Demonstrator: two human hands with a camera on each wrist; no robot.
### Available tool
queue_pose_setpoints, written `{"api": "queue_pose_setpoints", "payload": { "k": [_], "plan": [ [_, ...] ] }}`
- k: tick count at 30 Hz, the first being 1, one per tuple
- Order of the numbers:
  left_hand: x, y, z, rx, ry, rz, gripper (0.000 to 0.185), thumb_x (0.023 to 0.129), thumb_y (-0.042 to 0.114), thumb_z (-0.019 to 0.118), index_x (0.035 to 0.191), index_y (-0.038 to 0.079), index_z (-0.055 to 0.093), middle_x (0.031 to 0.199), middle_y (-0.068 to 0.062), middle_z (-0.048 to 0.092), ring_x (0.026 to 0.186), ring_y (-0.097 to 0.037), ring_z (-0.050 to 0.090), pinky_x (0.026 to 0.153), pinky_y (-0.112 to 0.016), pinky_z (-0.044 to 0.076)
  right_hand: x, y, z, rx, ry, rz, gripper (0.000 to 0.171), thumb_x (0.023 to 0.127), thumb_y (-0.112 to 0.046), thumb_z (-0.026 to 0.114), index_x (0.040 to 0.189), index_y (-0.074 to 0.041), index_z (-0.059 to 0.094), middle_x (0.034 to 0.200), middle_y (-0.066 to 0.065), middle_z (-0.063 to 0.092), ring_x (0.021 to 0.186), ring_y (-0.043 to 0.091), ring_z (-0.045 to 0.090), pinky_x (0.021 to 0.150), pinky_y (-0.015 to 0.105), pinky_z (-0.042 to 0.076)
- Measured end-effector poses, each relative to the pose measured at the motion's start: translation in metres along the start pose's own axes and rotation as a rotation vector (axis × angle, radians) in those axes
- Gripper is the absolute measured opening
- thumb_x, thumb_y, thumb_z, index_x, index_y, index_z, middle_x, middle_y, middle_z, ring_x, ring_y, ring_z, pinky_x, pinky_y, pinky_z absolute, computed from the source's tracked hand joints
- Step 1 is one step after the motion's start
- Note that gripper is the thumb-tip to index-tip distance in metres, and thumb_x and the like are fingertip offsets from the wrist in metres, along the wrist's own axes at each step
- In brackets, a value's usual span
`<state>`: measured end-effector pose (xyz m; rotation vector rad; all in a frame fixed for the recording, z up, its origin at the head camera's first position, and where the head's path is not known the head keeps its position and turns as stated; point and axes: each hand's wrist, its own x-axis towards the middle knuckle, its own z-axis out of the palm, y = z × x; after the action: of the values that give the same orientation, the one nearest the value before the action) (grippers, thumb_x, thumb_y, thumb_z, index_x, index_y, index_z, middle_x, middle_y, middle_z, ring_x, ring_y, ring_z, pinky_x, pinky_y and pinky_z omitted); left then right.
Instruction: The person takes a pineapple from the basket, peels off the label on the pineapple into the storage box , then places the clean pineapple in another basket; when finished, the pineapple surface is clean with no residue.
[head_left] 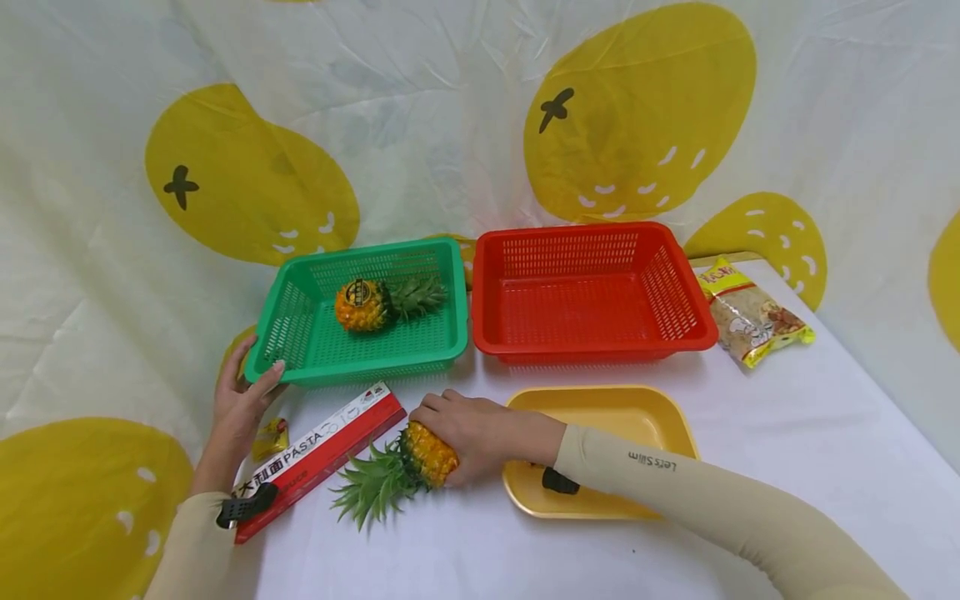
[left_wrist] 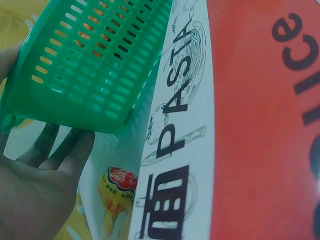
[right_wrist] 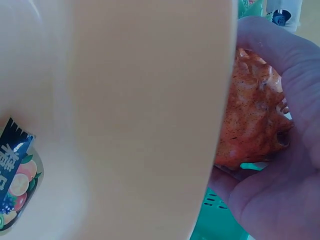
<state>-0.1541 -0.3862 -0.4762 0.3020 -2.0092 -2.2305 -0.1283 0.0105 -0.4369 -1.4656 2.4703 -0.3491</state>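
My right hand point(head_left: 474, 429) grips a small pineapple point(head_left: 431, 454) by its orange body, its green leaves pointing left over the white table. In the right wrist view the fingers and thumb curl round the orange fruit point(right_wrist: 255, 110). At the near left corner of a green basket point(head_left: 352, 364), my left hand point(head_left: 243, 400) holds the rim; the left wrist view has its fingers under the basket point(left_wrist: 75, 100). A second pineapple point(head_left: 363, 305) lies on its side inside that basket. Beside my left wrist lies a long red and white pasta box point(head_left: 322, 458).
A red basket point(head_left: 592, 346) stands right of the green one. Beyond it lies a bag of food point(head_left: 753, 317). A yellow tray point(head_left: 600, 400) sits under my right forearm, holding a small packet point(right_wrist: 20, 175). A small yellow packet point(head_left: 270, 439) lies left of the pasta box.
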Motion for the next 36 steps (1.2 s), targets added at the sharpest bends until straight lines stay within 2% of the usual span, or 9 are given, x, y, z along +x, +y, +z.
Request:
{"api": "queue_pose_setpoints", "payload": {
  "k": [13, 19, 23, 30, 36],
  "plan": [
    [0.002, -0.005, 0.001, -0.028, 0.014, 0.012, 0.076, 0.101, 0.012, 0.074, 0.165, 0.031, 0.038, 0.155, -0.010, 0.034, 0.128, -0.026, 0.049, 0.101, -0.038, 0.047, -0.003, 0.003, -0.002, 0.042, 0.031, -0.025, 0.085, 0.081, -0.049, 0.089, 0.148, -0.014, 0.049, 0.136, 0.001, 0.053, 0.115, 0.017, 0.050, 0.098, 0.025, 0.047],
    [0.002, -0.008, 0.001, -0.058, -0.007, 0.029, 0.075, 0.102, 0.011, 0.073, 0.165, 0.030, 0.038, 0.157, -0.010, 0.034, 0.132, -0.031, 0.045, 0.100, -0.032, 0.051, -0.004, 0.003, -0.005, 0.048, 0.064, -0.054, 0.085, 0.081, -0.048, 0.089, 0.148, -0.014, 0.050, 0.137, 0.001, 0.053, 0.119, 0.017, 0.051, 0.101, 0.026, 0.047],
    [0.001, -0.009, 0.001, -0.073, 0.003, 0.028, 0.074, 0.102, 0.010, 0.072, 0.165, 0.030, 0.038, 0.157, -0.009, 0.034, 0.132, -0.030, 0.045, 0.099, -0.031, 0.052, -0.005, 0.001, -0.009, 0.044, 0.084, -0.066, 0.086, 0.080, -0.048, 0.089, 0.148, -0.013, 0.051, 0.138, 0.002, 0.053, 0.120, 0.018, 0.052, 0.102, 0.027, 0.047],
    [0.000, -0.007, 0.003, -0.052, 0.020, 0.005, 0.074, 0.102, 0.013, 0.072, 0.165, 0.033, 0.038, 0.158, -0.008, 0.033, 0.132, -0.026, 0.044, 0.104, -0.039, 0.045, -0.009, 0.002, -0.019, 0.084, 0.092, -0.052, 0.084, 0.078, -0.047, 0.091, 0.146, -0.014, 0.053, 0.134, 0.001, 0.055, 0.116, 0.016, 0.052, 0.095, 0.024, 0.048],
    [0.000, -0.009, 0.003, -0.040, 0.010, 0.005, 0.074, 0.103, 0.015, 0.072, 0.165, 0.034, 0.036, 0.160, -0.009, 0.030, 0.134, -0.027, 0.042, 0.101, -0.033, 0.049, -0.013, 0.006, -0.026, 0.131, 0.138, -0.078, 0.084, 0.076, -0.044, 0.093, 0.143, -0.011, 0.054, 0.131, 0.002, 0.055, 0.115, 0.013, 0.051, 0.093, 0.021, 0.049]
  ]
}}
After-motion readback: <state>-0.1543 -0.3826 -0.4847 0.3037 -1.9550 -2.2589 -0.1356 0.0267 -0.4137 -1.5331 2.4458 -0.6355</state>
